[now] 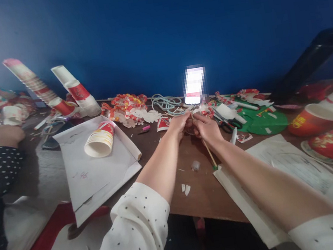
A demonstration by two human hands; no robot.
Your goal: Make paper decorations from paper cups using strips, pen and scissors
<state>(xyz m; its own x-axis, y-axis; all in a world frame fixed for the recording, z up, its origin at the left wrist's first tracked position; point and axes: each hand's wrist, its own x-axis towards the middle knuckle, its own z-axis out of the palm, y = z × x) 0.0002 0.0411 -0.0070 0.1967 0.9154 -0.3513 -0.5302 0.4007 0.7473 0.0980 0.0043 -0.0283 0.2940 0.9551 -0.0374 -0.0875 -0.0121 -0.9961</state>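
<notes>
My left hand (180, 123) and my right hand (207, 127) meet over the middle of the brown table, fingers closed. From under my right hand a thin wooden stick (208, 152) slants down toward me, with a green tip at its lower end. My left fingers pinch close beside the right ones; what lies between them is too small and blurred to name. Just behind the hands stands a lit phone (193, 100), its screen pixelated. Dark-handled scissors (231, 125) lie right of my right hand, near a white pen-like tube (234, 135).
Red-and-white paper scraps (127, 105) and a pale cord (165, 103) lie along the blue wall. At left, a paper cup stack (99, 141) rests on a white sheet (100, 185). Red cups (316, 119) and a green sheet (262, 121) are right. A co-worker's hand (5, 135) is far left.
</notes>
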